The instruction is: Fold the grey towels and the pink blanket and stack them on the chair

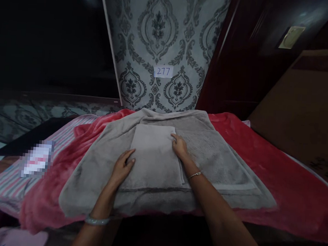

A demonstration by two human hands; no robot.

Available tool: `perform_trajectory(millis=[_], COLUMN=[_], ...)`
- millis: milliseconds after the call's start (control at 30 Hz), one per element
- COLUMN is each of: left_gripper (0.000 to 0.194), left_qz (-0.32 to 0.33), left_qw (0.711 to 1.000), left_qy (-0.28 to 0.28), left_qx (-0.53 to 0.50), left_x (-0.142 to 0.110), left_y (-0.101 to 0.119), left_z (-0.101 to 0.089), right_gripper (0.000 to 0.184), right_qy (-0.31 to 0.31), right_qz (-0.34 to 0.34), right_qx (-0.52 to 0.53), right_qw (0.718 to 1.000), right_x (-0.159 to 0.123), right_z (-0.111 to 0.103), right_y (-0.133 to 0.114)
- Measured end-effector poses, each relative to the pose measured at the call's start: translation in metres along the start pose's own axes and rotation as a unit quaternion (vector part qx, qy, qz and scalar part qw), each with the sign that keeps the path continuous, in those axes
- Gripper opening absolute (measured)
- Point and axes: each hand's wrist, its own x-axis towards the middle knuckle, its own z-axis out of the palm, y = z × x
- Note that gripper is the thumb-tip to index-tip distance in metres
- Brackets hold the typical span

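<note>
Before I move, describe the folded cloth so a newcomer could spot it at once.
Below the patterned wallpaper, a red blanket lies under a wide gray cloth. On that gray cloth, between the left hand and the right hand, is the folded cloth. It stands out as the smaller, paler, roughly rectangular piece.

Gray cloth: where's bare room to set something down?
On the gray cloth, bare room lies right of the right hand and left of the left hand, each out to the red blanket. Crowded: the folded towel between hands.
</note>
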Motion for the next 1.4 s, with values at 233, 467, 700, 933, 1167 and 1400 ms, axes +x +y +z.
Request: perform_trajectory(millis=[233, 467, 700, 933, 1167, 1400], left_gripper=[0.053, 0.05, 0.045, 0.041, 0.042, 0.046], left_qz=[-0.043, -0.074, -0.093, -0.034, -0.037, -0.045], left_qw=[0.999, 0.994, 0.986, 0.997, 0.995, 0.998], left_qy=[0.012, 0.0, -0.009, 0.008, 0.01, -0.013], left_qx=[-0.014, -0.081, -0.141, -0.067, -0.091, -0.041], left_x=[-0.007, -0.007, -0.005, -0.004, -0.003, 0.001], left_y=[-0.005, 0.001, -0.005, -0.013, -0.009, -0.009], left_z=[0.003, -0.003, -0.01, 0.004, -0.002, 0.0], right_gripper=[0.047, 0.06, 0.069, 0.06, 0.062, 0.067], right_qy=[-0.005, -0.039, -0.065, -0.005, -0.047, -0.053], right_qz=[0.009, 0.011, -0.003, -0.001, 0.002, -0.043], right_qx=[0.023, 0.052, 0.086, 0.132, 0.054, 0.107], right_qw=[1.0, 0.998, 0.994, 0.991, 0.997, 0.992], right_x=[-0.003, -0.019, -0.065, -0.07, -0.08, -0.107], right_z=[-0.002, -0.015, -0.016, -0.008, -0.017, -0.023], right_y=[0.0, -0.001, 0.007, 0.018, 0.016, 0.027])
